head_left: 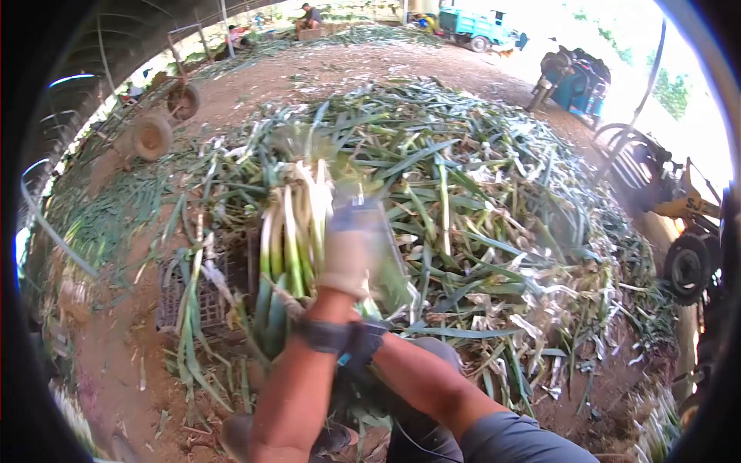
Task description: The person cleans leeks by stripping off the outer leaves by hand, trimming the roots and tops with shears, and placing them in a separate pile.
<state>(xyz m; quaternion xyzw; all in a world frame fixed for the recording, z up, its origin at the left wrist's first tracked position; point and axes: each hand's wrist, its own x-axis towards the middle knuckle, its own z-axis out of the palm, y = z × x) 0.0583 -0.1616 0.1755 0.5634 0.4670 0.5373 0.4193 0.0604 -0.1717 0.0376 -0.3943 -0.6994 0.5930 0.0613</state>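
My left hand, in a pale glove with a dark blue front, is smeared by motion, so its fingers cannot be read. It is just right of a row of leeks, white ends up and green leaves down. A dark watch is on the left wrist. My right forearm passes behind that wrist, and the right hand's fingers are hidden there. Blurred green and pale strands show above the leeks. The leeks lean in a dark crate, mostly covered.
A wide heap of leek leaves and trimmings spreads ahead and right. A grey plastic crate lies at the left under loose leaves. Beyond stand a wheeled cart, a teal three-wheeler and a seated person. A yellow machine is at the right.
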